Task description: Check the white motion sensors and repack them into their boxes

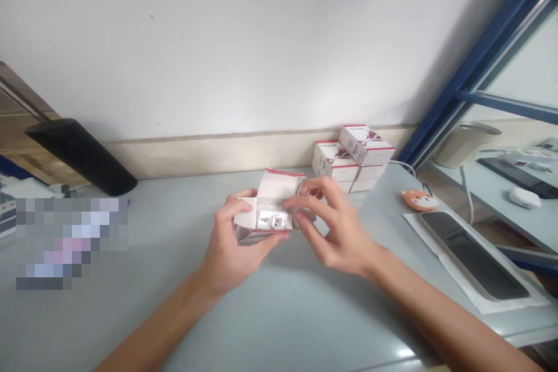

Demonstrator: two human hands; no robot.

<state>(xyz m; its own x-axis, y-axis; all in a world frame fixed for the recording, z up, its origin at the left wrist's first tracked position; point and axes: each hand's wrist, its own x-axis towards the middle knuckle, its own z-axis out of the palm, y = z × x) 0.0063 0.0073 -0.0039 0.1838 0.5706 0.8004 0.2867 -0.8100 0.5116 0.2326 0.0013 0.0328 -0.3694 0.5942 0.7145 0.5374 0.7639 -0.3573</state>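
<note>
My left hand [229,241] is wrapped round a small white cardboard box [279,183] with red edges, its fingers behind and its thumb along the front. The box's top lid stands up and a left side flap [246,213] is folded out. Inside lies a whitish item [278,221] in what looks like clear plastic; its kind cannot be made out. At the right side of the opening, my right hand [335,224] has its thumb and fingertips curled closely about the right flap, which they partly hide.
Several similar white and red boxes [366,145] are stacked by the wall at right. An orange animal-faced case [419,200] and a phone [475,256] on white paper lie nearer. A black cylinder-like object [82,157] leans at left, beside a blurred-out patch. A blue-framed glass panel borders the right.
</note>
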